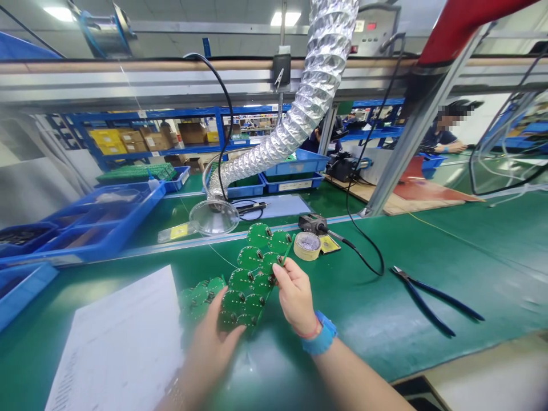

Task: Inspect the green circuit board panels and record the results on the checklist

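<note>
A green panel of round circuit boards point(252, 274) is held tilted above the green bench mat. My right hand point(296, 297), with a blue wristband, pinches the panel's right edge, fingers closed on it. My left hand point(212, 345) supports the panel's lower end from below, thumb against the boards. A second, blurred green panel piece point(199, 294) lies just left of it, near my left hand.
A white paper sheet point(124, 348) lies at the lower left. A tape roll point(307, 245), blue-handled cutters point(432, 297) and a black cable sit to the right. A silver extraction hose point(299, 108) ends in a clear funnel point(214, 217). Blue bins point(89, 222) stand left. Another person sits far right.
</note>
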Available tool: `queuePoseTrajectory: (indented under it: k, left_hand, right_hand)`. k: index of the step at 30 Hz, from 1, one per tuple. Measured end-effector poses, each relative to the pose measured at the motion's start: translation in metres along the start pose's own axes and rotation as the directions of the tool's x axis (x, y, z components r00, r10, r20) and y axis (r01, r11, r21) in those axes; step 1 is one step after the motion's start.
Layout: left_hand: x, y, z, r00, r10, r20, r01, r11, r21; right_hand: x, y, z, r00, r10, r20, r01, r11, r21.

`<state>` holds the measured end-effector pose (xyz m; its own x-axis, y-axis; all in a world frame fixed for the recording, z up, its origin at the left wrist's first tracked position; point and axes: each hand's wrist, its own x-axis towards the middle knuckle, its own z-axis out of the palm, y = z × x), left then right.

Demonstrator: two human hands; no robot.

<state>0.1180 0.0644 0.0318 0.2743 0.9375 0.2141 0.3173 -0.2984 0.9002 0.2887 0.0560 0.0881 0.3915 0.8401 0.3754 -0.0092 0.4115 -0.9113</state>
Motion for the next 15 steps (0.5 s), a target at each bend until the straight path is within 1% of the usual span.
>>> queuePoseTrajectory:
  k: [7, 12, 15]
  left_hand:
    - [-0.0002, -0.0004, 0.0008, 1.0, 0.025, -0.017, -0.025, 1.0, 0.008]
    - [0.0003, -0.0022, 0.0002, 0.999, 0.032, 0.025, -0.033, 0.999, 0.041]
    - [0.001, -0.0022, -0.0004, 0.999, 0.039, 0.029, -0.04, 0.998, 0.042]
  right_hand:
    - [-0.0003, 0.0009, -0.0017, 1.0, -0.019, -0.006, 0.018, 0.998, -0.06]
    - [0.0, 0.0012, -0.0026, 0.999, -0.031, -0.011, 0.03, 0.992, -0.119]
    - [0.0002, 0.0007, -0.0027, 0.999, -0.032, -0.005, 0.031, 0.986, -0.163]
